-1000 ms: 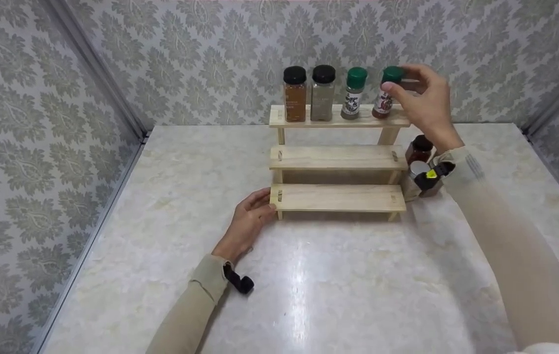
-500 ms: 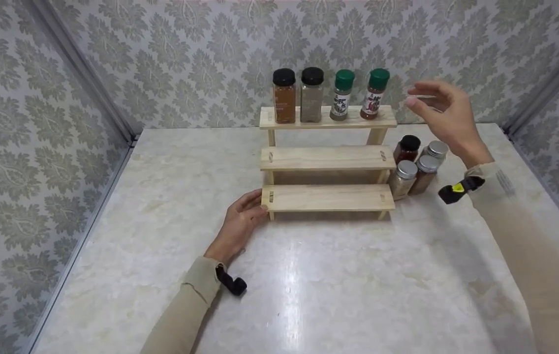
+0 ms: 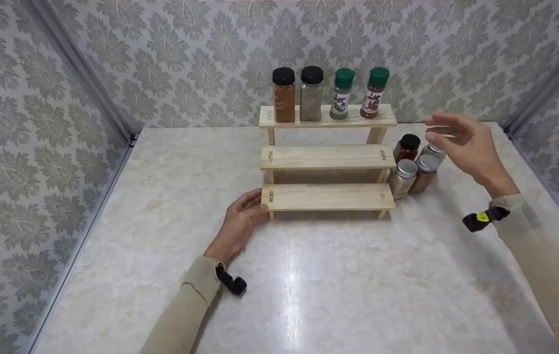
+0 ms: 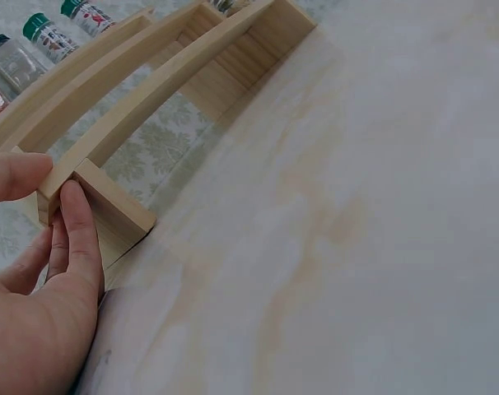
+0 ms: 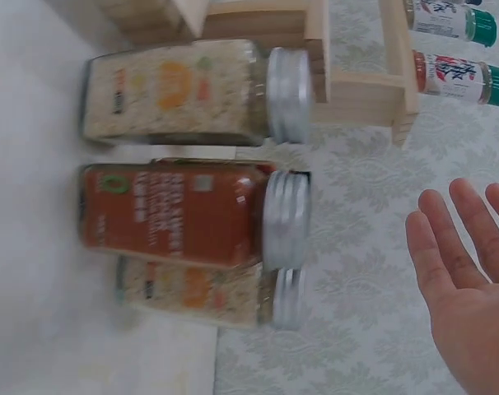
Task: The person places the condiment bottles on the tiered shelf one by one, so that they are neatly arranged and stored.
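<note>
My left hand (image 3: pixel 235 223) pinches the left end of the lowest shelf of a three-tier wooden rack (image 3: pixel 326 197); in the left wrist view its thumb lies above the board and its fingers below. Nothing is in my right hand (image 3: pixel 474 152), which hovers over the right-hand spice jars with loosely bent fingers. Below it stand a black-lidded dark red jar (image 3: pixel 406 150), a silver-lidded pale jar (image 3: pixel 401 184), a silver-lidded red-brown jar (image 5: pixel 167 214) and another pale jar (image 5: pixel 200 290), partly hidden by the hand in the head view.
Along the top shelf stand an orange-brown jar (image 3: pixel 284 103) and a greyish jar (image 3: pixel 311 103), both black-lidded, then two green-capped shakers, one grey (image 3: pixel 340 101) and one red (image 3: pixel 373 101). A patterned wall (image 3: pixel 191 64) rises behind the marbled table (image 3: pixel 338 285).
My right hand let go of the red green-capped shaker on the top shelf, then moved right and down over the jars. My left hand kept its grip on the rack.
</note>
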### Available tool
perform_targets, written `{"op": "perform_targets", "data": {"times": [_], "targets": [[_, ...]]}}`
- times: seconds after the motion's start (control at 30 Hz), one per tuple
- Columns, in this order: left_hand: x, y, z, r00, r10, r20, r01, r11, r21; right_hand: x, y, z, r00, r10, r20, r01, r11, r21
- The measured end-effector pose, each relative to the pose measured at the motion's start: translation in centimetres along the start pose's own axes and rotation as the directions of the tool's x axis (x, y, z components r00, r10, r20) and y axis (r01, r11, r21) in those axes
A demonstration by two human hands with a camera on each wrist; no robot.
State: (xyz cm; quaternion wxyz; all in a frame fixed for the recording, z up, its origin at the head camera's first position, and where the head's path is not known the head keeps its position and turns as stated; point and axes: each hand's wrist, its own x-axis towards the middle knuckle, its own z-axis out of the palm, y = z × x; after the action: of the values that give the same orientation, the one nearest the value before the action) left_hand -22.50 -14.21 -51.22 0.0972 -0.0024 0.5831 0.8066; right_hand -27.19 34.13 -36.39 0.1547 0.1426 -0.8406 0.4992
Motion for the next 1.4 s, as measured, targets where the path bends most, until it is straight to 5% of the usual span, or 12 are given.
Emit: {"op": "perform_targets", "data": {"times": [0.6, 0.83, 1.4], "targets": [[-0.3, 0.1, 0.0, 1.000, -0.007, 0.016, 0.007, 1.000, 0.002, -3.0, 5.0, 0.3, 1.000, 0.025, 0.005, -0.024, 0.999, -0.036], [-0.2, 0.2, 0.0, 1.000, -0.004, 0.006, 0.004, 1.000, 0.015, -3.3, 5.8, 0.5, 1.000, 0.002, 0.020, 0.000, 0.996, -0.087], [-0.1, -0.1, -0.3, 1.000, 0.013, 0.017, -0.012, 1.000, -0.012, -3.7, 6.5, 1.0, 0.997, 0.074, -0.017, -0.075, 0.991, -0.108]]}}
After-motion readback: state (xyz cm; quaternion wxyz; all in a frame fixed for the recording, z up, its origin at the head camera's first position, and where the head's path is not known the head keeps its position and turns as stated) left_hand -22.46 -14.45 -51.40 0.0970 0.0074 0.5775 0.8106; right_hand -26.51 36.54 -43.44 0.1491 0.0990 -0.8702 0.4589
